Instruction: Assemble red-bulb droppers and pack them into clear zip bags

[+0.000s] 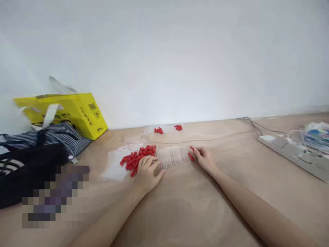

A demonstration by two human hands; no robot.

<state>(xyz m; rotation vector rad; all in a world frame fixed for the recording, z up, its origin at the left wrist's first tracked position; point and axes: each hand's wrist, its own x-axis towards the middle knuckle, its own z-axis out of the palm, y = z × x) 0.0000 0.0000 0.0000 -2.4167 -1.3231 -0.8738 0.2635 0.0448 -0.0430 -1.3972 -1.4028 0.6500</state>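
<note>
A row of thin, whitish sticks (173, 156) lies side by side on the table. At its left end is a heap of small red tapered pieces (136, 158), partly on a clear plastic bag (117, 164). My left hand (148, 173) rests over the lower right of the heap and the left end of the row, palm down and fingers apart. At the right end, my right hand (205, 159) pinches a small red piece (192, 148) between thumb and fingertips. Just below that, another red piece (190, 156) sits by the last sticks.
Two small red clusters, a left one (158, 130) and a right one (178, 127), lie on clear bags by the wall. A yellow bag (84, 116) and dark striped cloth (59, 135) stand left. A power strip (293, 156) with cables is at right.
</note>
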